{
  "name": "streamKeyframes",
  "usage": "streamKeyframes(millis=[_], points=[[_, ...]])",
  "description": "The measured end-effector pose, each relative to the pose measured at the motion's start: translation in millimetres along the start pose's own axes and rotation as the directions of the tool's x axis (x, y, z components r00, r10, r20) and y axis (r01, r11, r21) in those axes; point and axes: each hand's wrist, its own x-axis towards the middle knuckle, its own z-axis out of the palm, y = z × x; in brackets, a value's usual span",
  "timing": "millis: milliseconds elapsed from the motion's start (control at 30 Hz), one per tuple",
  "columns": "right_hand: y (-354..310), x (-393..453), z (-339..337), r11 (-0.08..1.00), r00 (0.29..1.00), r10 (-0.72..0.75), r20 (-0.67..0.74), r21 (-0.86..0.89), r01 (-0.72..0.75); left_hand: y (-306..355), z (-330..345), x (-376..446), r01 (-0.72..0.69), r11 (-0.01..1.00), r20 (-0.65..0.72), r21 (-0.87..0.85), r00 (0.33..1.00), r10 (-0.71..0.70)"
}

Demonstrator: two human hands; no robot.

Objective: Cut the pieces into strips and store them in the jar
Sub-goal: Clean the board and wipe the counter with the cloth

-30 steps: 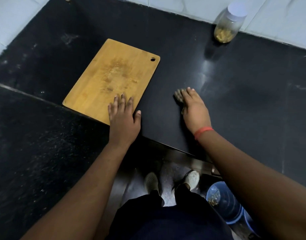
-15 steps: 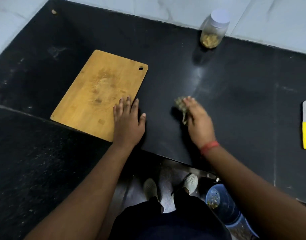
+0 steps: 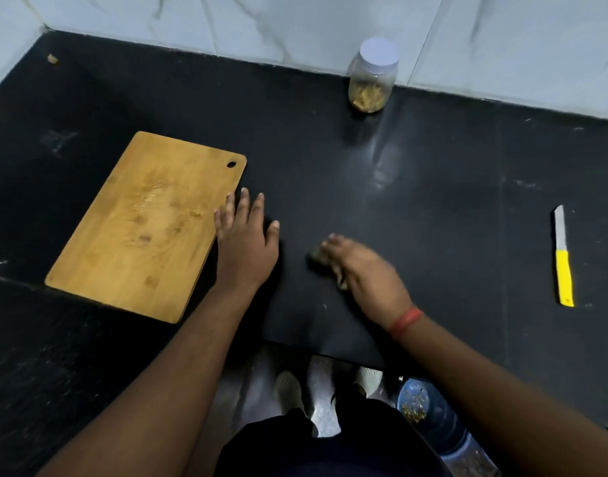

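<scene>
Head view, left hand [image 3: 244, 246] flat beside wooden board [image 3: 147, 222], blurred right hand [image 3: 363, 270] gripping dark scrubber [image 3: 317, 253].

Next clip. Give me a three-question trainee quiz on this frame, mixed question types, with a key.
1. True or false: the jar has its lid on.
2. Which hand is nearer the knife?
A. left hand
B. right hand
3. Fill in: the cutting board lies on the black ____.

Key: 1 true; 2 B; 3 counter.
</scene>
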Motion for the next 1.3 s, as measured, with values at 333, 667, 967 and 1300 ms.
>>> streamKeyframes(millis=[333, 667, 967, 1300], points=[[99, 138, -40, 0.925, 0.937, 0.301, -0.175, -0.185, -0.332, 37, 19, 16, -0.042, 0.999, 0.023, 0.024, 0.999, 0.041], [40, 37, -21, 0.997, 0.989, -0.058, 0.139, 0.054, 0.051, 17, 17, 10, 0.028, 1.000, 0.008, 0.013, 1.000, -0.028], [122, 168, -58, 0.868, 0.861, 0.456, -0.226, -0.102, -0.486, 3, 15, -8, 0.046, 0.999, 0.006, 0.019, 0.999, -0.046], [7, 104, 26, 0.984, 0.977, -0.143, 0.157, -0.079, 0.157, -29, -3, -25, 0.054, 0.997, -0.013, 0.053, 0.998, -0.053]])
